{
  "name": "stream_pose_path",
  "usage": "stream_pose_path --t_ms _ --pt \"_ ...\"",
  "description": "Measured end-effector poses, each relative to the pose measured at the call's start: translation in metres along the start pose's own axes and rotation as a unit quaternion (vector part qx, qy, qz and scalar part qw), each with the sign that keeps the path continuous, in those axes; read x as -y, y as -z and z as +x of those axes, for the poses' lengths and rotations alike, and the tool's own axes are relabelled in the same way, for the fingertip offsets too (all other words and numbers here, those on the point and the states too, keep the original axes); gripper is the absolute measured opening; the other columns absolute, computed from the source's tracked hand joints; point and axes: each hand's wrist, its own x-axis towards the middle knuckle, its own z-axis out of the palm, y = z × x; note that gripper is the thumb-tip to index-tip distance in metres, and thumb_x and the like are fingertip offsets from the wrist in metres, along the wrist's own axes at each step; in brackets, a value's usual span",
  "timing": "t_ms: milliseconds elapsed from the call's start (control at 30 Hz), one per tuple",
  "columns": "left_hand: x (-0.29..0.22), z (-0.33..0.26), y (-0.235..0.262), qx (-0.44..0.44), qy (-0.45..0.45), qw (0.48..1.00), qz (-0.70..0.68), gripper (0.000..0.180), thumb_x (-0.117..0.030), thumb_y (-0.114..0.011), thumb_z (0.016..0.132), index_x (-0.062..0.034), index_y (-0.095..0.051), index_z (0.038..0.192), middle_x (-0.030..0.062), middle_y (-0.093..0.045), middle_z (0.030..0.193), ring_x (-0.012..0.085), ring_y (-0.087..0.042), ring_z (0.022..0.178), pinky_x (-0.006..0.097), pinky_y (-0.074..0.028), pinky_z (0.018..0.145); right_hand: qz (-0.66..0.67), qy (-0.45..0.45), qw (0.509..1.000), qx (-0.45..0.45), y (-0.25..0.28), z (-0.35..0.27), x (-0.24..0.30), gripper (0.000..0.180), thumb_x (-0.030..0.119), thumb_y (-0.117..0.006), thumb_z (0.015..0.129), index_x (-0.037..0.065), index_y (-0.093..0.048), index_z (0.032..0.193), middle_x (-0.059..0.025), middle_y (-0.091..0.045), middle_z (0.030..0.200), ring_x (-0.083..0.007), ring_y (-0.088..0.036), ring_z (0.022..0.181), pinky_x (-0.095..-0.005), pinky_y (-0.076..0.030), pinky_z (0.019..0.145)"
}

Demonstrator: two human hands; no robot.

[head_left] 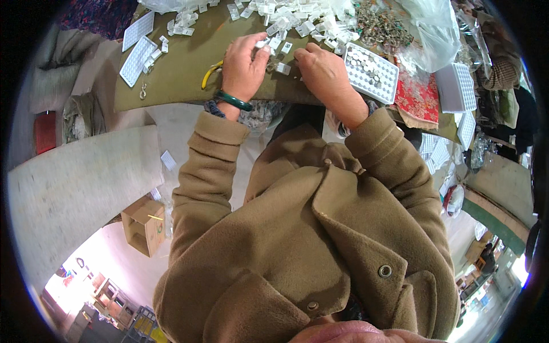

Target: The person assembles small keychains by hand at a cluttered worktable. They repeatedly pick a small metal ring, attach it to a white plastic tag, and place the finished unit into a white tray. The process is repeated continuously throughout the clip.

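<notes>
My left hand [245,67] rests over the table with thumb and forefinger closed on a small white plastic piece [262,43]. To its right, my right hand [323,71] has its fingers curled in; whatever they may hold is hidden. Between the two hands lies a small clear-white block [282,68] with a bit of metal chain beside it. A yellow-handled tool [211,75] sits just left of my left hand, partly covered by it. Beyond my hands spreads a heap of small white plastic blocks [306,27].
A white tray [389,90] of round silver discs stands beside my right hand, by a pile of metal chain parts [382,28]. White dimpled trays [136,62] lie at far left; more are stacked [453,88] at right. A cardboard box [141,227] stands below left.
</notes>
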Motion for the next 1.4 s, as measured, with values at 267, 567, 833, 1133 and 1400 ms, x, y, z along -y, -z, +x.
stream_pose_path --t_ms 267,567,833,1133,1400 --pt "-0.023 -0.008 0.005 -0.203 0.057 0.911 -0.356 0.029 -0.010 -0.049 0.099 -0.0015 -0.061 0.124 0.0081 -0.064 0.124 0.0126 -0.062 0.099 0.026 -0.050 0.086 0.248 -0.058 0.960 -0.115 0.034 -0.007 0.001 0.013 0.019 -0.067 0.086 0.009 -0.072 0.094 -0.0085 -0.066 0.095 -0.0303 -0.066 0.079 -0.0385 -0.054 0.068" --pt "-0.090 -0.029 -0.003 0.159 0.331 0.726 -0.581 0.018 -0.021 -0.061 0.096 -0.0079 -0.061 0.109 -0.0040 -0.059 0.085 0.0006 -0.049 0.062 0.014 -0.035 0.048 0.614 -0.126 0.776 -0.072 0.048 -0.033 -0.001 0.020 0.015 -0.066 0.090 0.000 -0.072 0.103 -0.0088 -0.069 0.102 -0.0132 -0.063 0.092 -0.0276 -0.050 0.082" --pt "-0.104 -0.031 -0.018 0.171 0.393 0.631 -0.646 0.015 -0.017 -0.059 0.095 -0.0043 -0.058 0.102 -0.0047 -0.048 0.071 0.0037 -0.042 0.060 0.017 -0.033 0.046 0.552 -0.163 0.810 -0.111 0.064 -0.064 -0.021 0.020 0.015 -0.066 0.091 -0.002 -0.071 0.100 -0.0055 -0.069 0.089 -0.0097 -0.060 0.081 -0.0255 -0.048 0.075" --pt "-0.144 -0.038 -0.059 0.056 0.218 0.872 -0.434 0.006 -0.005 -0.061 0.092 -0.0019 -0.063 0.096 -0.0005 -0.065 0.078 0.0034 -0.057 0.065 0.018 -0.043 0.056 0.702 -0.263 0.656 -0.088 0.068 -0.084 -0.030 0.013 0.009 -0.071 0.086 0.001 -0.066 0.094 0.0015 -0.064 0.079 -0.0058 -0.057 0.070 -0.0211 -0.045 0.063" --pt "-0.153 -0.040 -0.066 0.102 0.213 0.892 -0.386 0.008 -0.005 -0.064 0.090 -0.0023 -0.064 0.098 -0.0009 -0.066 0.084 0.0019 -0.055 0.066 0.017 -0.042 0.056 0.763 -0.242 0.595 -0.068 0.073 -0.107 -0.045 0.009 0.006 -0.067 0.089 0.006 -0.062 0.097 0.0016 -0.061 0.082 -0.0055 -0.054 0.071 -0.0193 -0.042 0.063"
